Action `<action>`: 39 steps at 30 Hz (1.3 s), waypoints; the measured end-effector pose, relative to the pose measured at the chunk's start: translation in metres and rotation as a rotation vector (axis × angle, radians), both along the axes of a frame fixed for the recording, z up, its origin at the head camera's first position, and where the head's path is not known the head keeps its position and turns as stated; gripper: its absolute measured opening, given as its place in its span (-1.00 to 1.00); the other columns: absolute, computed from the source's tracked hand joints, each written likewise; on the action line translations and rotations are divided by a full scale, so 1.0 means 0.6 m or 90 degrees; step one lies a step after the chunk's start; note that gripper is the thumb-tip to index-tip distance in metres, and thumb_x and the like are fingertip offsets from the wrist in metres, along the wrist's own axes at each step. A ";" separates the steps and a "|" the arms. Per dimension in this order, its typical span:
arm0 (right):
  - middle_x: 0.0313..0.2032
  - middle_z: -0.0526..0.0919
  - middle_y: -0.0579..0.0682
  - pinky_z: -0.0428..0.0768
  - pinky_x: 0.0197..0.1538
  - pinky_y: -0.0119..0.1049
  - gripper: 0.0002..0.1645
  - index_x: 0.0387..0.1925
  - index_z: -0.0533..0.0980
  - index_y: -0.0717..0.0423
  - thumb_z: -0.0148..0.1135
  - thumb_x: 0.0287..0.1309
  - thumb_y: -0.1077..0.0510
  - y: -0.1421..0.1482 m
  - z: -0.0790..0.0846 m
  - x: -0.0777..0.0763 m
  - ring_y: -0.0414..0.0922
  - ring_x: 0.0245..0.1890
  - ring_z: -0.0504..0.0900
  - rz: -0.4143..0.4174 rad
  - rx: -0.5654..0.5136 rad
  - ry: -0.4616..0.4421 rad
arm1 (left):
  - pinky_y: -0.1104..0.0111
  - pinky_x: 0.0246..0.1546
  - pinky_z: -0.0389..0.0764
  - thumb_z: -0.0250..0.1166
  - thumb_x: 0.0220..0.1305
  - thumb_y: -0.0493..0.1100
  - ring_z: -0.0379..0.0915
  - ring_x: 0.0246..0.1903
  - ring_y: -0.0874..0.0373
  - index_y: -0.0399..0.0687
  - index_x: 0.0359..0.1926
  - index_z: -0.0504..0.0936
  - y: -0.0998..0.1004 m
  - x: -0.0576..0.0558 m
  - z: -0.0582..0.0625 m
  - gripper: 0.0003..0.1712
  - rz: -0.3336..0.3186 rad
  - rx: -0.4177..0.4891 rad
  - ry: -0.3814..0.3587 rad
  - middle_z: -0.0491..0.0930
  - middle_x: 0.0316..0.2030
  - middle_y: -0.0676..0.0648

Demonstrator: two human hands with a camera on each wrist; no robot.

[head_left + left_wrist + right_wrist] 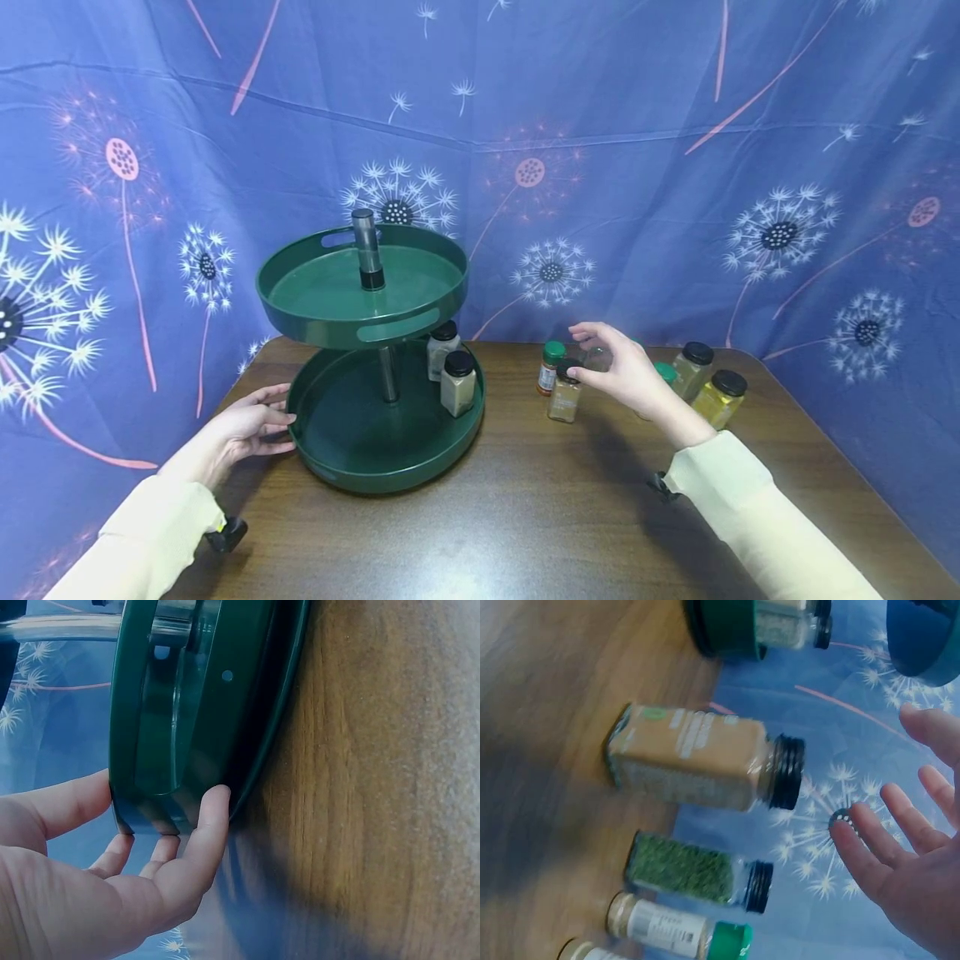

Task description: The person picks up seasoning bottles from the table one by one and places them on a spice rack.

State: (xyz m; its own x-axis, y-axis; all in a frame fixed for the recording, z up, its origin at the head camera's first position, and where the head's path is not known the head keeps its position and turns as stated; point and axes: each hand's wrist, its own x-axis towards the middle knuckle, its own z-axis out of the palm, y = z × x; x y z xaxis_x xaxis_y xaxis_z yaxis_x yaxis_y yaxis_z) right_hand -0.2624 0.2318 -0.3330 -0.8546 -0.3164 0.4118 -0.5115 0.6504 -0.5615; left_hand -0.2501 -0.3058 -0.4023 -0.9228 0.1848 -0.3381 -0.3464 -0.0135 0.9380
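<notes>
On a brown wood-grain table (465,533), a person's left hand (251,425) touches the outer wall of a round, dark-green two-tier tray (352,442), fingers spread and loosely bent. Two black-lidded clear jars (457,390) stand in its lower tier, at the right. Right of the tray, the right hand (626,367), fingers apart and holding nothing, hovers near an upright, square clear jar of tan powder (564,402), black-lidded. Behind hangs a blue dandelion-print cloth (637,100).

From here I see a pale cream left sleeve (142,537) and right sleeve (761,525), softly wrinkled; a black device (228,536) sits under each cuff (712,460). The left hand (243,427) and right hand (622,368) are bare.
</notes>
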 end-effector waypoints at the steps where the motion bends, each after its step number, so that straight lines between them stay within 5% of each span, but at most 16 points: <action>1: 0.08 0.51 0.02 0.54 -0.03 0.01 -0.28 0.19 0.38 0.02 0.45 -0.03 0.08 0.003 -0.002 0.001 0.02 0.02 0.51 -0.006 0.011 0.004 | 0.07 -0.19 0.58 0.15 0.20 -0.45 0.50 -0.39 0.16 -0.19 0.40 -0.15 -0.001 0.000 0.000 -0.13 -0.001 0.002 0.000 0.18 0.11 -0.21; 13: 0.02 0.53 0.03 0.54 -0.13 -0.05 -0.27 0.16 0.41 0.00 0.48 -0.10 0.07 0.020 -0.038 0.000 0.02 -0.02 0.50 -0.041 0.063 0.058 | 0.08 -0.19 0.58 0.12 0.23 -0.45 0.50 -0.39 0.17 -0.19 0.43 -0.23 0.001 0.003 0.000 -0.09 0.001 -0.001 -0.002 -0.12 0.33 -0.39; 18: 0.03 0.52 0.12 0.53 -0.16 0.00 -0.22 0.17 0.40 0.04 0.51 -0.14 0.10 0.020 -0.059 0.000 0.07 -0.05 0.53 -0.043 0.052 0.058 | 0.08 -0.20 0.58 0.12 0.23 -0.46 0.50 -0.40 0.17 -0.19 0.43 -0.22 0.002 0.004 0.001 -0.10 0.004 0.001 -0.002 -0.06 0.29 -0.37; 39: 0.20 0.34 0.26 0.50 -0.05 0.17 0.02 0.36 0.14 -0.02 0.49 -0.09 0.03 0.013 -0.128 -0.008 0.30 0.08 0.46 -0.087 -0.095 -0.107 | 0.06 -0.18 0.57 0.11 0.23 -0.47 0.51 -0.29 0.14 -0.17 0.42 -0.15 0.001 0.001 -0.001 -0.15 0.015 0.010 -0.007 0.09 0.20 -0.29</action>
State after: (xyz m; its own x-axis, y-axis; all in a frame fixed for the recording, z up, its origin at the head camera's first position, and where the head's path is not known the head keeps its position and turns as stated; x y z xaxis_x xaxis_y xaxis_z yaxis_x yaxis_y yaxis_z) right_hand -0.2671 0.2393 -0.4096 -0.9457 -0.1397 0.2935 -0.3156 0.6109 -0.7261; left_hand -0.2497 -0.3054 -0.4029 -0.9229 0.1691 -0.3458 -0.3565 -0.0366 0.9336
